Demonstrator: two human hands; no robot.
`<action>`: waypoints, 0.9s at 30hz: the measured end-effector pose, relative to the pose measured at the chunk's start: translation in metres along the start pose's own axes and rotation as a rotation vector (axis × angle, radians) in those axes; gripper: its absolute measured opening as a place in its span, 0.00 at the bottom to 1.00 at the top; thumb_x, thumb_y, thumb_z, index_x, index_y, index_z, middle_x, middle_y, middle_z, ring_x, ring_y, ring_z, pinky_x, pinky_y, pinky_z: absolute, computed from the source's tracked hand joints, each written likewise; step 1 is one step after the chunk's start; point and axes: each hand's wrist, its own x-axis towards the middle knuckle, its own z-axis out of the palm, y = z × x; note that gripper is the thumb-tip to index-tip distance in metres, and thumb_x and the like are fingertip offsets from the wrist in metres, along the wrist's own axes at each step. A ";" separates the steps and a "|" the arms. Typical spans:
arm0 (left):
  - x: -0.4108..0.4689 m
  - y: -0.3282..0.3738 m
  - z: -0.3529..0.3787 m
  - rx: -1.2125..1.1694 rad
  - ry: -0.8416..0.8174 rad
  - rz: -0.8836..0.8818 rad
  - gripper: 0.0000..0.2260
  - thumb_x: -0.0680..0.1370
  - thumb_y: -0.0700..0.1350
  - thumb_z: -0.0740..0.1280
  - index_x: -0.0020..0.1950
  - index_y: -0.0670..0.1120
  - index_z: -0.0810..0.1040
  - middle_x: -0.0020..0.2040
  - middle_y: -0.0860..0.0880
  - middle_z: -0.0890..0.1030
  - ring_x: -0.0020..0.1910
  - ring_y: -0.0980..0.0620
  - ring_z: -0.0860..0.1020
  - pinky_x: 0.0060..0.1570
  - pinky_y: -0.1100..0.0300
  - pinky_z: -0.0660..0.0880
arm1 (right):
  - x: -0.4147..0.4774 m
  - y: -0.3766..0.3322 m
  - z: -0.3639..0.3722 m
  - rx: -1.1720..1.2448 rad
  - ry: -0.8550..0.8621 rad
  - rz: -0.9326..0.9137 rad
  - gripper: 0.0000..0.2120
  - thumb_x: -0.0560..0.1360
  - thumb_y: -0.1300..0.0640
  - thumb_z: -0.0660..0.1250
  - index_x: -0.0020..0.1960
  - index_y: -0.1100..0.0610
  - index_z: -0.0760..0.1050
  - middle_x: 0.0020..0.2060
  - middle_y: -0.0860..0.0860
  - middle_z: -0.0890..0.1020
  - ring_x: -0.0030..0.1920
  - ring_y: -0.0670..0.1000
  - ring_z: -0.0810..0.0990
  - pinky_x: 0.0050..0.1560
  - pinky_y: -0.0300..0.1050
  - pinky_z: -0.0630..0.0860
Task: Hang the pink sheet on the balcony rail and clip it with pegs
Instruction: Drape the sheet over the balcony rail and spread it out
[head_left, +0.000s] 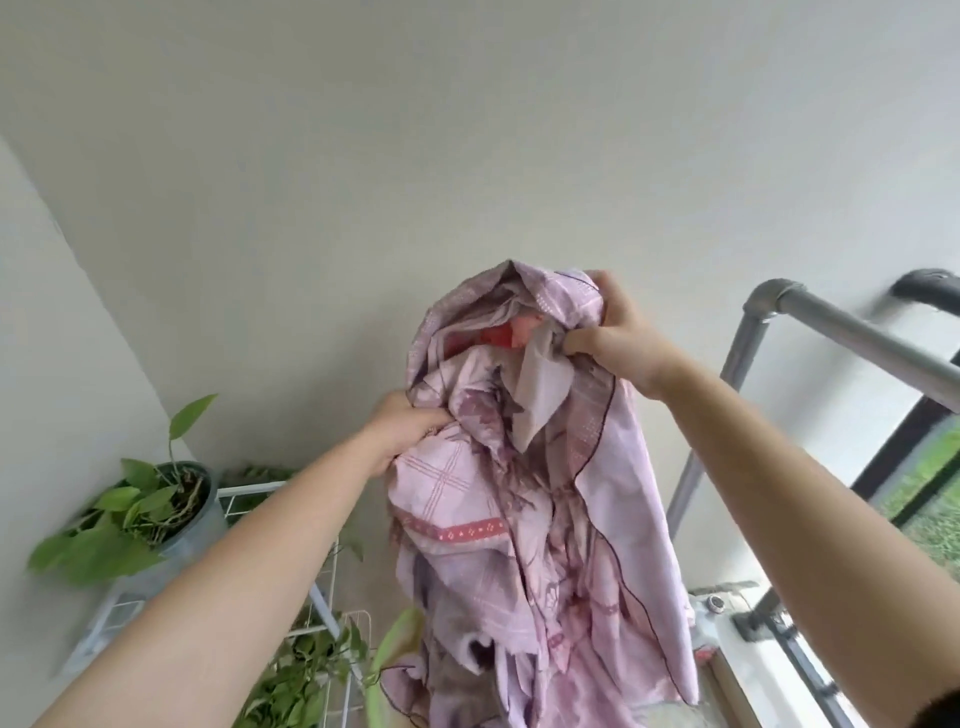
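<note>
The pink sheet (524, 499) hangs bunched and crumpled in the air before me, patterned with darker stripes and a red band. My left hand (405, 431) grips a fold on its left side at mid height. My right hand (618, 338) holds the top of the bundle, fingers closed on the fabric. The grey metal balcony rail (852, 332) runs at the right, apart from the sheet. No pegs show.
A potted plant (150, 514) sits on a white wire rack (322, 597) at the lower left, with more leaves below. A white wall fills the background. Dark window frames and green grass lie beyond the rail at the right.
</note>
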 end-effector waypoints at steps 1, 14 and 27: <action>0.001 0.007 0.004 -0.028 0.092 0.024 0.17 0.58 0.49 0.77 0.45 0.46 0.85 0.41 0.49 0.86 0.43 0.50 0.85 0.52 0.47 0.81 | -0.003 0.007 0.002 -0.055 -0.030 0.033 0.47 0.67 0.68 0.74 0.78 0.52 0.52 0.44 0.48 0.79 0.43 0.45 0.80 0.47 0.40 0.79; -0.047 0.121 -0.001 -0.507 0.250 0.161 0.09 0.67 0.44 0.76 0.45 0.43 0.84 0.38 0.47 0.85 0.34 0.50 0.83 0.29 0.62 0.78 | -0.028 0.075 0.081 -0.553 0.128 0.104 0.37 0.62 0.43 0.79 0.66 0.55 0.74 0.57 0.54 0.82 0.58 0.58 0.80 0.50 0.47 0.77; -0.042 0.043 -0.044 -0.388 -0.130 0.240 0.49 0.55 0.64 0.81 0.71 0.49 0.69 0.61 0.48 0.82 0.60 0.49 0.80 0.59 0.54 0.76 | 0.007 -0.016 0.020 0.069 0.426 0.165 0.08 0.68 0.52 0.71 0.38 0.57 0.80 0.35 0.50 0.83 0.39 0.49 0.80 0.38 0.46 0.79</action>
